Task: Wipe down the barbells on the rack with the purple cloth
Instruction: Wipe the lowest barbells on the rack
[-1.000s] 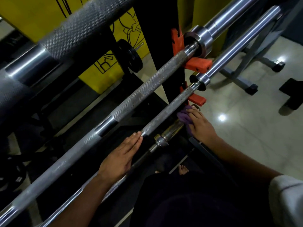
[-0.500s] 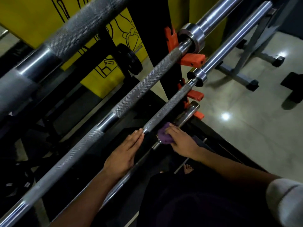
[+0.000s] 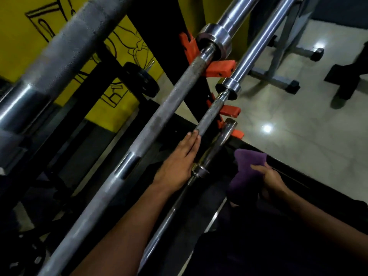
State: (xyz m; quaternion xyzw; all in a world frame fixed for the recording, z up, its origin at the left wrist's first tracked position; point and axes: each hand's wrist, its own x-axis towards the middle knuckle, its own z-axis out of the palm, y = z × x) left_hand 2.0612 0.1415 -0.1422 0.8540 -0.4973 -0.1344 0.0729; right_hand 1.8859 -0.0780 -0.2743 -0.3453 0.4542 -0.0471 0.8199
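Yellow wall (image 3: 18, 26) with black line drawings fills the upper left, pale glossy tile floor (image 3: 278, 156) the right. Barbells lie on a slant across a black rack post (image 3: 159, 30) with orange hooks (image 3: 219, 68). Far left, blurred thick top bar (image 3: 65, 48), knurled, close to camera. Next, second bar (image 3: 159, 116), knurled grey with a smooth chrome band lower down and a big chrome collar at the hook. Small black weight plate (image 3: 143, 80) sits behind, between those two bars. Third bar (image 3: 213, 110) is thinner, collar just above the middle hook. Left hand (image 3: 177, 166) lies flat, palm down, fingers (image 3: 192, 140) straight and together, laid along the third bar with tips on its knurled part; thumb not visible. Just right of that hand, lowest short dark bar (image 3: 217, 144) with a small chrome collar near the wrist, its end resting on the bottom orange hook. Right of that, well clear of every bar, purple cloth (image 3: 247, 172) is bunched in the right hand (image 3: 272, 182), thumb on top of the cloth, other fingers curled under it, cloth sticking up past the fingertips. Cloth touches no bar. Grey metal stand legs (image 3: 278, 62) on the floor at upper right, dark object at the far right edge, too dim to identify.
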